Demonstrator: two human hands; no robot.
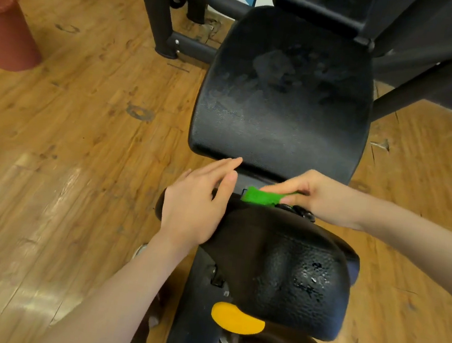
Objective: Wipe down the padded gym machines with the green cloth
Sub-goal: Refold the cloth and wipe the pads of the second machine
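green cloth (261,197) — bunched, bright | right hand (313,195) pinches it | left hand (198,205) flat on black pad (292,270)

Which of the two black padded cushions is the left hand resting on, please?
The nearer, domed black cushion: the left hand lies on its left edge; the farther, flatter, smudged black cushion is untouched.

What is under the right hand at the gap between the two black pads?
The green cloth lies under the right hand, whose fingers pinch it against the far edge of the near pad. Only part of the cloth shows; the rest, and the surface beneath it, are covered.
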